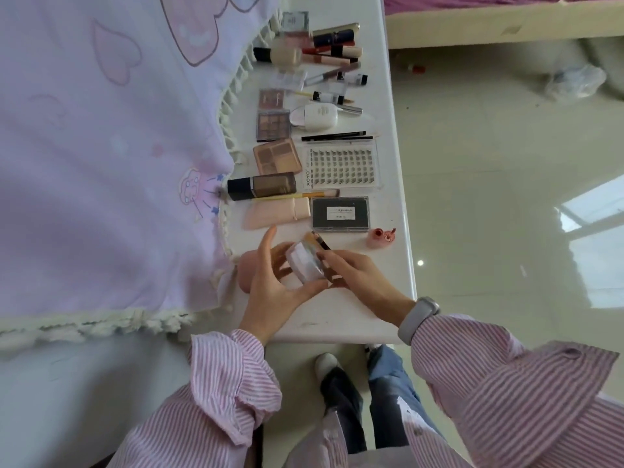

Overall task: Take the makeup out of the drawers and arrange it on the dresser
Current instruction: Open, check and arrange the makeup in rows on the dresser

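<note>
Both my hands are over the near end of the white dresser top [337, 319]. My left hand [270, 282] cups a small round clear powder jar [305, 263], fingers curled under it, index finger raised. My right hand [351, 270] touches the jar's right side and pinches a brown makeup brush [319, 243] whose handle points away. A pink sponge [245, 271] lies just left of my left hand. Farther along lie a pink tube [277, 214], a black flat case [340, 213] and a lash tray [342, 165].
A small pink bottle [381, 238] stands near the dresser's right edge. Palettes [277, 157], bottles, pencils and lipsticks [332, 45] fill the far half. A lilac fringed cloth [101, 146] covers the left. Glossy floor [506, 197] lies to the right.
</note>
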`<state>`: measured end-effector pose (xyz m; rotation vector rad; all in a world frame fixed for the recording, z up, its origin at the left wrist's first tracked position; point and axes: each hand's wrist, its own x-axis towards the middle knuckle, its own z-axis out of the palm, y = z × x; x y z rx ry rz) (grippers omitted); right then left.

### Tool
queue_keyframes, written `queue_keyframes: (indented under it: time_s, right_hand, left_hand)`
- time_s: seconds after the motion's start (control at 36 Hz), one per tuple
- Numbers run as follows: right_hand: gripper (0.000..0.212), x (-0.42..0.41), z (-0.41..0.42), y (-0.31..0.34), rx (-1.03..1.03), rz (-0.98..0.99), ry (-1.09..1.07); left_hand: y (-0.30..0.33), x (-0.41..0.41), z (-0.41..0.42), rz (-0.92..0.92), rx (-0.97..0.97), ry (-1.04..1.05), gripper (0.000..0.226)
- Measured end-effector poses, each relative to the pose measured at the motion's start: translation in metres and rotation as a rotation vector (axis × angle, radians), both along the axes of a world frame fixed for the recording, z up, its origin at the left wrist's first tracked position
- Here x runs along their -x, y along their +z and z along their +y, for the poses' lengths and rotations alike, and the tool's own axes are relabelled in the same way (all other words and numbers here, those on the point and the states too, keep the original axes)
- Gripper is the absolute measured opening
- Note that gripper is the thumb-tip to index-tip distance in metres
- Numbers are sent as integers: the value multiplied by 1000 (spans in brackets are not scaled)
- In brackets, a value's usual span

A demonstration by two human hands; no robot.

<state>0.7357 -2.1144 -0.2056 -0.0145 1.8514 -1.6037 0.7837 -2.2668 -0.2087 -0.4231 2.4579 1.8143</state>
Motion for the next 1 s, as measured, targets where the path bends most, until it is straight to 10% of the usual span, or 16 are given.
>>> queue_keyframes:
  time_s: [0.22,0.42,0.75,1.0]
  right_hand:
    - [51,9,-1,10,55,-214,140]
    - [48,1,-6,17,-19,-152,210]
    - [96,3,-2,13,-200,280,348]
    - [92,0,-8,12,-251,205,327]
  left_hand:
    - [7,-4,14,88,-46,-47,25]
    - [-13,-7,26,197,112,29,35]
    - [-5,8,17,-320,-606,256,45]
    - [-8,6,8,-388,-608,183,39]
